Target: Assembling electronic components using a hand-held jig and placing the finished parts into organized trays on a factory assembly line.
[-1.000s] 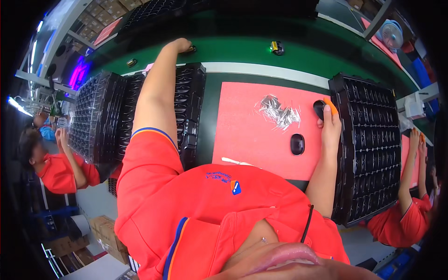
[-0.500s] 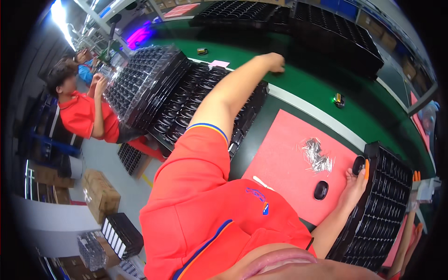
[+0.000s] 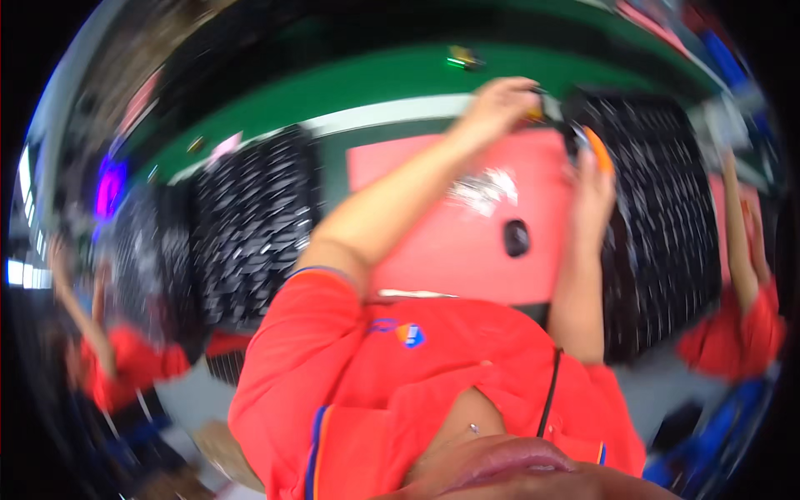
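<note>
My left hand (image 3: 498,108) is closed at the far edge of the pink mat (image 3: 417,242), pinching a small black-and-yellow part (image 3: 536,105), blurred by motion. Close by on its right, my right hand (image 3: 592,167), with orange covers on its fingertips, is closed on a dark rounded piece (image 3: 576,137). That piece is smeared and mostly hidden by the fingers. On the mat lie a black oval case (image 3: 517,238) and a loose heap of thin silvery pins (image 3: 485,192). A slim white stick (image 3: 417,293) rests along the mat's near edge.
Black trays of oval parts (image 3: 258,225) stand to the left, and another stack of black trays (image 3: 662,225) to the right. Beyond the mat runs a green belt (image 3: 392,83) carrying a small yellow-and-black part (image 3: 463,58). Co-workers in red work at both sides.
My left hand has come back from over the belt toward my right hand, now with a small part in it. The view has swung to the right.
</note>
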{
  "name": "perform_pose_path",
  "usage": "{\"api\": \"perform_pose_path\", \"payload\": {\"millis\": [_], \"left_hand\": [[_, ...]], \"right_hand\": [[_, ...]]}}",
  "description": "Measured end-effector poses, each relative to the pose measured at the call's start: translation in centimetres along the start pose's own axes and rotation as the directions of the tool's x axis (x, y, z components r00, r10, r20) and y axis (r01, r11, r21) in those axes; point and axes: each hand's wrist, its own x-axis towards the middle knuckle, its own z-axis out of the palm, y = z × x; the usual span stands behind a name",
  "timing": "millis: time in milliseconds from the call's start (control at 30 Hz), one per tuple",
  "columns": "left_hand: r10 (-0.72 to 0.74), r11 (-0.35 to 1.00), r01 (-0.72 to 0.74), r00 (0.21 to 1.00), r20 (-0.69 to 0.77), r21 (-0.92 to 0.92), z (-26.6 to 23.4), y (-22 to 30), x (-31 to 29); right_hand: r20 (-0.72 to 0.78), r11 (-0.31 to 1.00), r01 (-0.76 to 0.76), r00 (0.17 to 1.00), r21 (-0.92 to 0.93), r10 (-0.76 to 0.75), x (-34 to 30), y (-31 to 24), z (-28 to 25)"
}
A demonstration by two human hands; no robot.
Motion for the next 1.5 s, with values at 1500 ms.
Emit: {"api": "perform_pose_path", "payload": {"millis": [1500], "left_hand": [[0.000, 0.997, 0.016, 0.982, 0.187, -0.081, 2.0, -1.4, -0.3]], "right_hand": [[0.074, 0.999, -0.019, 0.997, -0.041, 0.022, 0.2, 1.1, -1.1]]}}
